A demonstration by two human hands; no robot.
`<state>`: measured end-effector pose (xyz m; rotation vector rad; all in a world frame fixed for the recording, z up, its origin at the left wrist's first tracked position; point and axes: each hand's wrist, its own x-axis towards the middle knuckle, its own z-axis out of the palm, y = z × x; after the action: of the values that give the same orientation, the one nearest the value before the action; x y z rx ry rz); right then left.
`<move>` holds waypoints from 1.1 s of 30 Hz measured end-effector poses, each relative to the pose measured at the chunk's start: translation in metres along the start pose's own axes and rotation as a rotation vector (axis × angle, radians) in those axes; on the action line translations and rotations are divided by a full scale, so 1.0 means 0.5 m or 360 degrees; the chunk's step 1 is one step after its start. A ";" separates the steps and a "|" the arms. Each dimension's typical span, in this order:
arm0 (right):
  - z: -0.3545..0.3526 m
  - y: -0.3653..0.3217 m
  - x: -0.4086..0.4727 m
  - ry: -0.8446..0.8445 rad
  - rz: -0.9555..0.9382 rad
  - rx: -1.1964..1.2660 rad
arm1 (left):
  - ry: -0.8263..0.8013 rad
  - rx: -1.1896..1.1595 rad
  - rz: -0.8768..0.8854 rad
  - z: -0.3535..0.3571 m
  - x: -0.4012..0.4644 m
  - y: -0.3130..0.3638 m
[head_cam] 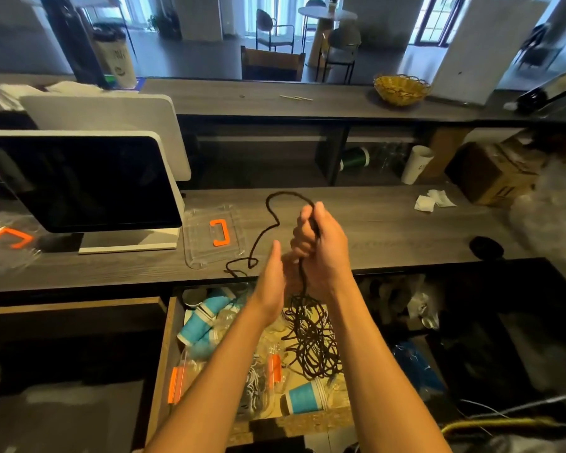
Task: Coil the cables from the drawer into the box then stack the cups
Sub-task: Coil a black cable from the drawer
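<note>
Dark grey wood-grain counter (389, 223) ran across the view, flat and matte, with an open chipboard drawer (164, 354) below its near edge. Next in size, a black glossy monitor (79, 181) stood at the left on a pale base. Clear hard-plastic box lid (214, 237) with an orange handle lay flat on the counter just right of that base; whether it was the lid or the shallow box itself could not be told. Black cable (311, 341), thin, braided-looking and limp, sat mostly as a loose tangle in the drawer's right half, directly under the hands. One strand rose from the tangle up into the right hand (317, 246), which gripped it in a closed fist, then looped over the counter and trailed down-left to the counter edge near the plastic piece. So the slack ran roughly vertical from drawer to fist, and the plastic piece lay to the left of both hands, nearer the left hand (272, 282). Left hand was held flat, fingers straight, just beside the right, holding nothing. Blue paper cups (196, 322), smooth tapered cylinders, lay tipped among clear bags in the drawer's left half, another at the front. Likely step: winding loops, much cable left uncoiled.
</note>
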<state>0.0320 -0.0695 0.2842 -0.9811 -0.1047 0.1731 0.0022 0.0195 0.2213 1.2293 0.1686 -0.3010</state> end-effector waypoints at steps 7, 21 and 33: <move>-0.018 -0.045 0.053 0.0189 0.0011 0.0065 | 0.0175 0.0086 0.0217 -0.052 -0.035 -0.004; -0.056 0.108 -0.068 -0.0129 0.0221 -0.0719 | 0.0551 -0.0798 0.0269 -0.048 0.051 0.183; 0.026 -0.071 0.047 0.0191 -0.0037 0.0026 | -0.0156 0.0318 -0.0090 -0.031 -0.010 0.008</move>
<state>0.0562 -0.0736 0.3213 -0.9713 -0.0048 0.0933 -0.0008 0.0362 0.2211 1.4054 0.0899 -0.4346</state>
